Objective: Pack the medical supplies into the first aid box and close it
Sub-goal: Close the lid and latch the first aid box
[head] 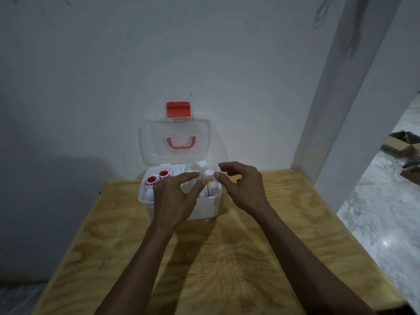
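Observation:
A white first aid box (204, 209) stands open at the far middle of the wooden table (227, 258). Its clear lid (159, 142), with a red handle (181, 142) and a red latch (178, 109), leans back against the wall. Inside the box are two red-capped rolls (156, 177) at the left and several white bottles, one white-capped with a yellow band (209, 175). My left hand (175, 198) hovers over the box's middle, fingers spread and holding nothing. My right hand (241, 185) is at the box's right rim, fingers curled and apart, with nothing in it.
The table stands against a white wall (204, 53). A white pillar (341, 110) rises at the table's far right corner. Beyond the right edge lies a marble floor (386, 223) with cardboard boxes (402, 144).

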The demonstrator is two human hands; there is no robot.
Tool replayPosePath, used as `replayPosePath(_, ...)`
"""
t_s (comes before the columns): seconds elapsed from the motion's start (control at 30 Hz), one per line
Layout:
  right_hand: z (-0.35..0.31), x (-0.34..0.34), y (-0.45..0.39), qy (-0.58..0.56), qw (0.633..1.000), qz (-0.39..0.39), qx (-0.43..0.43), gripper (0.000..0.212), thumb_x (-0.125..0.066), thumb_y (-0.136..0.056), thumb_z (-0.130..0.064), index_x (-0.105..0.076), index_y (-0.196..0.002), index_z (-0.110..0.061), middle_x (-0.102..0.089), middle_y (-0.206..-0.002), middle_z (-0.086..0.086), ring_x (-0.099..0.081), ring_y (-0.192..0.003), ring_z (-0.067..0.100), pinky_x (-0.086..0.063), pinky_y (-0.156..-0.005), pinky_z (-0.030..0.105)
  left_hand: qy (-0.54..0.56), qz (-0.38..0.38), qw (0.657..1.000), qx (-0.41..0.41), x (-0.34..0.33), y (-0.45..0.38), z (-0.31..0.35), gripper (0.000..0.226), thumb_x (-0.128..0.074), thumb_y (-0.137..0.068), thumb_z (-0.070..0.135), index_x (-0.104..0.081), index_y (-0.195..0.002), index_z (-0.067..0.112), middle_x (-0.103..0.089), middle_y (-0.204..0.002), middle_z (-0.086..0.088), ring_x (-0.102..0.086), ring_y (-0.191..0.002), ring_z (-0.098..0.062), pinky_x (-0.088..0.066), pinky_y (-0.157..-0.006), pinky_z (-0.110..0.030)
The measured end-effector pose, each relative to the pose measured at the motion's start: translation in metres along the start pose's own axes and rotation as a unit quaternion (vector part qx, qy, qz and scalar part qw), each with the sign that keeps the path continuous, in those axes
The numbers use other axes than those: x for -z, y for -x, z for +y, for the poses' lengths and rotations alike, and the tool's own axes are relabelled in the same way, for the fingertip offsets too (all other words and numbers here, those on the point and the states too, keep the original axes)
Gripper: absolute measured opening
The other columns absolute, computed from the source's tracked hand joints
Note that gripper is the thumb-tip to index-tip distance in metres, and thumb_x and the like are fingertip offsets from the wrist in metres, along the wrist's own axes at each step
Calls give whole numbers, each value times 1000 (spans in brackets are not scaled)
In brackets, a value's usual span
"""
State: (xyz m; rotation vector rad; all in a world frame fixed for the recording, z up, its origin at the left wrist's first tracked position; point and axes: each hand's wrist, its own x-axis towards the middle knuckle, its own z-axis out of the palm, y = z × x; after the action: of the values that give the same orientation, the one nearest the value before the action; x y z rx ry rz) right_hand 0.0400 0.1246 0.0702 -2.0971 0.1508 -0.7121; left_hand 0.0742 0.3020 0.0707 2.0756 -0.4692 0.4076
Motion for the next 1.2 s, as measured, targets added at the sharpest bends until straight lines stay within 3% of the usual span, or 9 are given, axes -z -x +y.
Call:
replayPosePath(0.13,-22,-1,-31,-20,999,39,10,29,-72,-84,-34,-72,-109,-20,-73,-97,-9,-66,-87,3,-51,-70,18,0,69,998,-3,18,-27,5,33,-72,-82,42,-74,-109,22,-74,-109,2,-68,-99,-12,-55,-90,-37)
replayPosePath(0.27,-39,-12,-67,-12,999,47,22,32,-70,-86,-34,-68,-115,-18,-71,-105,-5,-63,-91,5,-43,-71,7,-26,119,992,-15,37,-64,2,35,-71,-86,34,-70,-115,14,-72,-115,-5,-66,-105,-19,-48,-92,-30)
replayPosePath(0.33,-44,-20,-85,-5,998,49,33,35,-69,-88,-33,-65,-119,-17,-69,-113,-2,-60,-99,9,-43,-77,12,-43,134,990,-17,44,-82,-1,37,-68,-88,33,-68,-119,12,-68,-121,-8,-62,-112,-23,-46,-98,-36)
replayPosePath(0.43,-50,-31,-108,7,998,60,33,38,-65,-90,-32,-60,-125,-18,-65,-117,2,-57,-109,19,-46,-93,32,-42,139,989,2,52,-108,-9,42,-65,-90,31,-61,-127,11,-60,-132,-10,-55,-122,-27,-42,-105,-45)
replayPosePath(0.57,-56,-40,-129,8,997,78,9,36,-61,-93,-32,-59,-126,-18,-59,-115,5,-56,-107,18,-42,-89,25,-30,113,992,51,58,-135,-17,48,-58,-93,39,-54,-135,16,-54,-141,-8,-51,-128,-25,-39,-109,-46)
replayPosePath(0.77,-53,-45,-135,-51,996,67,-36,31,-57,-96,-28,-63,-122,-14,-65,-119,3,-60,-109,13,-48,-96,27,-14,97,993,73,53,-143,-20,46,-55,-96,38,-59,-132,10,-61,-134,-10,-56,-123,-25,-42,-107,-41)
replayPosePath(1.03,-55,-33,-121,-131,982,84,-102,23,-59,-94,-27,-68,-114,-19,-67,-99,-10,-63,-96,7,-50,-88,24,35,147,984,93,59,-129,-12,37,-62,-92,33,-68,-121,11,-68,-123,-7,-64,-112,-18,-49,-102,-38)
replayPosePath(1.2,-54,-30,-92,-130,982,102,-91,22,-56,-96,-27,-69,-112,-19,-70,-106,-6,-63,-101,9,-51,-92,30,38,170,980,100,65,-101,-3,35,-64,-91,31,-69,-121,12,-69,-121,-7,-65,-112,-17,-45,-97,-24)
